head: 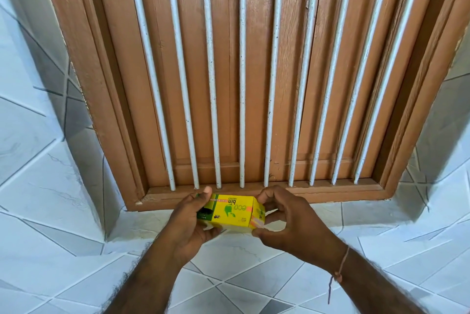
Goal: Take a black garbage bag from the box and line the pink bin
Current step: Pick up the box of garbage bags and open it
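Note:
A small yellow and green garbage bag box (232,213) is held level in front of a window sill, its print upside down to me. My left hand (189,222) grips its left end, thumb on top. My right hand (287,222) holds the right end, with fingertips pinching the end flap. A dark patch shows on the box's left part by my left fingers. No loose black bag and no pink bin are in view.
Behind the box is a closed brown wooden window (203,72) with several white vertical bars (243,84). Its tiled sill (356,214) and white-grey tiled walls (38,173) surround it on both sides and below.

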The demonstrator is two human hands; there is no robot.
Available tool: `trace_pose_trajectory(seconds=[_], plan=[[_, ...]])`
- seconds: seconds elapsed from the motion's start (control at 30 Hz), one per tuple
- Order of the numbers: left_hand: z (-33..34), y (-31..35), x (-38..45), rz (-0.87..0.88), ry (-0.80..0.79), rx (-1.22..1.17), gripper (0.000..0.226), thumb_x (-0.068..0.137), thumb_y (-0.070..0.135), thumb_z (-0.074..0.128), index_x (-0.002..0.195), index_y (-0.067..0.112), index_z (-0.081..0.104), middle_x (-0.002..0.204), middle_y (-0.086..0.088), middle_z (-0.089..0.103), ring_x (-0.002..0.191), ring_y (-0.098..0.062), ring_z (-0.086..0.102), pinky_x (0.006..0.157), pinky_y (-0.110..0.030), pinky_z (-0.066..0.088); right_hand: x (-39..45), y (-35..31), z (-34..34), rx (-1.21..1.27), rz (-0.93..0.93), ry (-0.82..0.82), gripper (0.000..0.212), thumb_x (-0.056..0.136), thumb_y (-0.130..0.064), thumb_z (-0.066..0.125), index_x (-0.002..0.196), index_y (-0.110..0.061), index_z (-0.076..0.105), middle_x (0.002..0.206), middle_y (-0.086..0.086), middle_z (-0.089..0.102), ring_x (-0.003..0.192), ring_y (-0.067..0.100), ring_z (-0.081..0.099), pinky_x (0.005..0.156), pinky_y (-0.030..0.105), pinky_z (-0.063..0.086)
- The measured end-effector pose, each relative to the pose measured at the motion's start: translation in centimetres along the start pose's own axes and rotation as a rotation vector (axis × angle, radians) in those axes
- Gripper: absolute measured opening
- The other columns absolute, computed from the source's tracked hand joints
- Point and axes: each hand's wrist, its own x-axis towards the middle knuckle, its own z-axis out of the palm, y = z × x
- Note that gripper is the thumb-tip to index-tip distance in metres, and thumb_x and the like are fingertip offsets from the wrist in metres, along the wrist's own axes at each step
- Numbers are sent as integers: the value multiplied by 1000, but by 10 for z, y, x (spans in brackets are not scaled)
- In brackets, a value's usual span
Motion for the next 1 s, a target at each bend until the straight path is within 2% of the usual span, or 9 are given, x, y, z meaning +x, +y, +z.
trace_pose_trajectory(seconds=[0.13, 0.2, 0.3, 0.37, 0.47, 0.63, 0.87, 1.0], plan=[[-1, -1, 3, -54, 37, 64, 27, 91, 35, 61, 104, 10, 61, 92, -17, 74, 88, -36, 66, 92, -55, 51, 1, 0, 3, -47, 0, -14, 47, 74, -26, 75, 118, -29, 58, 108, -13, 70, 99, 8, 67, 82, 29, 59], [0, -2, 5, -69, 57, 83, 35, 91, 37, 61, 112, 9, 61, 98, -18, 73, 91, -36, 66, 93, -56, 50, 0, 2, 6, -122, -15, 9, 52, 76, -31, 72, 125, -32, 55, 116, -14, 68, 103, 5, 65, 83, 27, 58], [0, -4, 9, -89, 91, 89, 41, 91, 39, 61, 117, 7, 59, 96, -16, 73, 90, -34, 65, 93, -56, 50, 0, 3, 7, -283, -38, 41, 58, 79, -38, 67, 135, -32, 50, 125, -11, 65, 104, 4, 64, 90, 22, 54], [0, -5, 10, -103, 105, 91, 44, 91, 39, 61, 119, 6, 59, 98, -17, 71, 91, -34, 64, 95, -57, 49, 0, 1, 5, -304, -36, 30, 59, 82, -38, 66, 138, -32, 47, 128, -9, 64, 105, 5, 64, 91, 17, 50], [1, -4, 11, -126, 123, 94, 44, 91, 39, 61, 120, 6, 59, 96, -16, 71, 89, -34, 65, 93, -55, 51, 1, 1, 4, -309, -15, -10, 60, 84, -38, 66, 139, -32, 45, 130, -9, 63, 107, 5, 64, 89, 11, 46], [3, -4, 13, -153, 140, 89, 45, 92, 40, 60, 121, 6, 58, 97, -16, 70, 86, -32, 64, 81, -47, 54, 3, 3, 3, -307, 31, -39, 60, 85, -40, 65, 140, -36, 42, 132, -11, 60, 107, -2, 60, 79, -8, 34], [2, -2, 17, -178, 148, 107, 36, 92, 39, 59, 111, 8, 62, 91, -16, 71, 83, -31, 65, 90, -51, 52, 6, 5, 4, -294, 48, -66, 59, 86, -39, 63, 141, -37, 39, 135, -12, 57, 107, -6, 54, 79, -9, 32], [1, 0, 18, -188, 153, 116, 35, 92, 39, 60, 109, 9, 62, 93, -17, 71, 85, -32, 66, 85, -49, 54, 7, 6, 5, -289, 48, -67, 59, 86, -41, 62, 141, -39, 38, 135, -13, 57, 104, -8, 54, 78, -8, 33]])
